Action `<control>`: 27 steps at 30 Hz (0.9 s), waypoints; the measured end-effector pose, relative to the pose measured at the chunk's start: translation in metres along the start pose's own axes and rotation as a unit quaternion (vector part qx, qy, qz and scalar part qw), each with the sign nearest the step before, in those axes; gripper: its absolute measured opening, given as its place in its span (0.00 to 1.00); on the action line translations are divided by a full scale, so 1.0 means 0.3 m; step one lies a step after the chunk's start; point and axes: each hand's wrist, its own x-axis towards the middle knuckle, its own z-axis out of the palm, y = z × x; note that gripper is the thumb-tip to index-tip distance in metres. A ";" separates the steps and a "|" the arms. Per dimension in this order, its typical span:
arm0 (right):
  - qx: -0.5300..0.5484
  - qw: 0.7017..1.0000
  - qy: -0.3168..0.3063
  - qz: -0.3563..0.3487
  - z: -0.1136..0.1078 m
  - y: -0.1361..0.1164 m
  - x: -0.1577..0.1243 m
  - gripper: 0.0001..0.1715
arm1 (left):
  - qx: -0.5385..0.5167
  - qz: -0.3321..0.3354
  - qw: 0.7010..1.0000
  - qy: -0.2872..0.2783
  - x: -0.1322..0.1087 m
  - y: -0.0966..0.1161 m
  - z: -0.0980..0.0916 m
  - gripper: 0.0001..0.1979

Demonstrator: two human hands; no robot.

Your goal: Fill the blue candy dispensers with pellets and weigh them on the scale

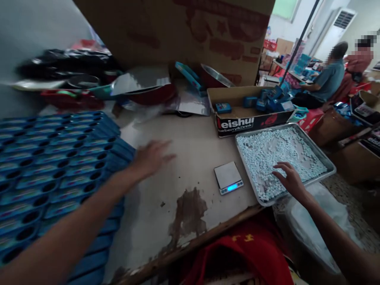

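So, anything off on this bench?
Two things. The table has a dark worn patch at its front edge, where the surface has peeled. The tray of pale pellets seems to overhang the table's right edge, under the right hand.

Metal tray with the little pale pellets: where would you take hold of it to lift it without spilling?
By its raised rim on both long sides, coming from left and right. The metal tray is shallow, lies flat and holds loose pellets, so a one-sided grip would likely tip them out. Its near corner seems to overhang the table edge, leaving room for fingers underneath.
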 end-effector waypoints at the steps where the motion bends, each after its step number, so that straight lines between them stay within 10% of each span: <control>1: 0.001 1.000 -0.001 -0.002 -0.005 0.021 0.005 0.19 | -0.022 0.026 0.999 -0.040 -0.032 0.105 0.036 0.33; 5: -0.004 1.000 0.012 -0.027 -0.018 0.093 0.183 0.21 | -0.050 0.044 0.996 -0.053 -0.149 0.364 0.184 0.31; 14: 0.091 0.972 0.171 0.130 -0.074 0.502 0.894 0.32 | -0.159 0.072 0.982 0.073 -0.227 0.307 0.241 0.33; 21: 0.028 0.984 0.116 0.135 0.063 0.452 0.808 0.43 | -0.195 -0.002 0.981 -0.026 -0.210 0.359 0.154 0.34; 27: 0.090 0.967 0.019 0.239 -0.234 0.420 0.530 0.41 | -0.212 -0.048 0.972 -0.092 -0.225 0.407 0.086 0.43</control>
